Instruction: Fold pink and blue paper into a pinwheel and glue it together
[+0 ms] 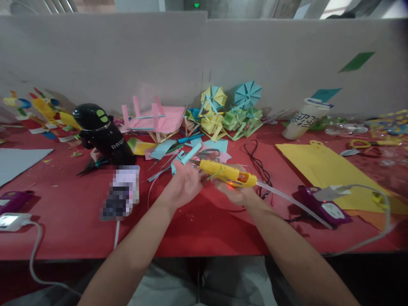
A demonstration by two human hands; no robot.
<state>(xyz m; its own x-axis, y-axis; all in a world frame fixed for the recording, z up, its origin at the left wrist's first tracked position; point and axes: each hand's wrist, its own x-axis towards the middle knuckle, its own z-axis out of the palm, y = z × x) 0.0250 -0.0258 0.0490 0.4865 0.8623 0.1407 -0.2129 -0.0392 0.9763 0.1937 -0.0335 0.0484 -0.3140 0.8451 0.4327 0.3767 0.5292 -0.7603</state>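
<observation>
My right hand (234, 193) is closed round a yellow hot glue gun (219, 171), which points left. A long clear glue stick (287, 199) sticks out of its back end, and an orange light glows on its body. Close to the nozzle, my left hand (185, 185) is closed on a light blue rolled paper piece (188, 155). The nozzle is right by this paper; I cannot tell whether they touch. Behind my hands lie dark-handled scissors (210, 155), partly hidden, among paper scraps.
Folded paper models (215, 121) and a pink paper table (168, 120) stand at the back. A black bottle (106, 138) and a phone (123, 193) are on the left. A paper cup (306, 119), yellow sheets (328, 176) and a purple power strip (331, 210) lie right, with cables.
</observation>
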